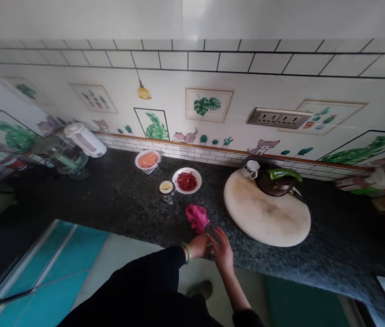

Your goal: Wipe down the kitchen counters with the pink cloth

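At the front part of the dark speckled stone counter (124, 202), a crumpled cloth of bright pink colour (197, 217) lies just beyond the two bare hands; it is in front of the fingertips and a little to the left of the right hand (222, 254); its nearer end comes very close to the left hand (197, 247), but I cannot tell whether they touch. The cloth is bunched, so its long axis is not sharply marked; it seems to run from the far left toward the near right, with the lower end pointing to the hands.

The left hand, with a pale green bangle (187, 253) at its wrist, reaches across with curled fingers; the right hand has its fingers bent and slightly spread, and its fingertips come up to those of the left; whether something small is pinched between them, I cannot tell.

Beyond the cloth stands a white round dish (199, 181) with dark red chopped pieces (187, 181); just beside it, on the left, is a small clear glass jar with a yellow-topped lid (167, 187); to the right of the cloth, apart from it, lies a pale round cutting board (267, 225).
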